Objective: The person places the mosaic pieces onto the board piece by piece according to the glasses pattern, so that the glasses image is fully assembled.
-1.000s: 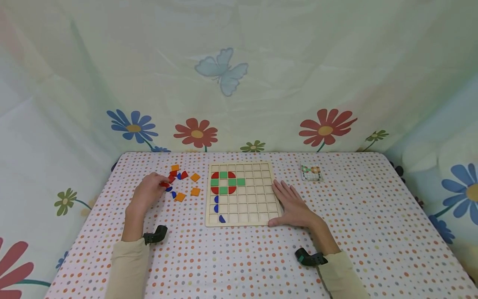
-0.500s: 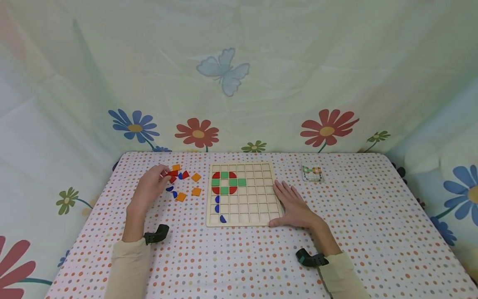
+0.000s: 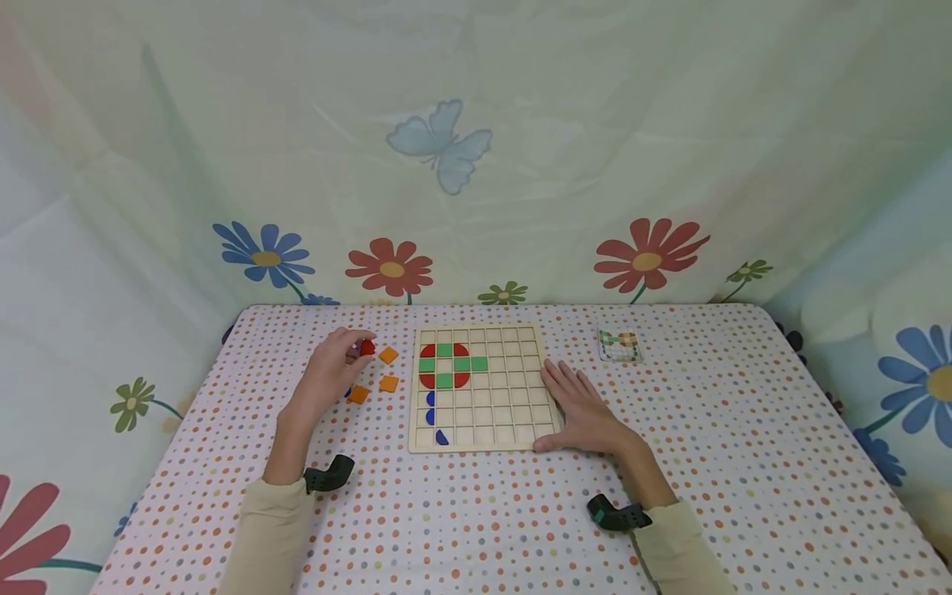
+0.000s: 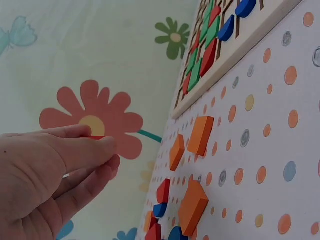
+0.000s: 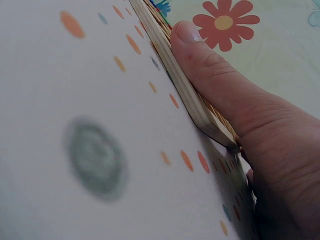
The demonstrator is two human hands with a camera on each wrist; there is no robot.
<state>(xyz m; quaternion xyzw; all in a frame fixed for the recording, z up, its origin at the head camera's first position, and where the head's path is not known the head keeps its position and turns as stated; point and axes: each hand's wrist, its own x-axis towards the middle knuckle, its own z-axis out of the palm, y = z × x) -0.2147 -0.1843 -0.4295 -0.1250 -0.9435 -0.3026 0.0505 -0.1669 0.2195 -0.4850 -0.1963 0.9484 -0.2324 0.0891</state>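
Observation:
My left hand pinches a thin red tile between thumb and fingers, raised over the loose pieces at the left; the fingers cover most of the tile. My right hand rests along the right side of the wooden grid board, fingers extended, with the thumb lying over the board's edge near its front corner. On the board, green squares and red rounded pieces form a round cluster at the upper left. Several blue pieces lie below that cluster.
Several orange squares lie between the left hand and the board. More red pieces and blue pieces lie near them, partly hidden by the hand in the head view. A small pattern card lies beyond the right hand.
My left hand has picked up a red tile from the pile and moved right and slightly away, carrying it. The right hand stays at the board's edge.

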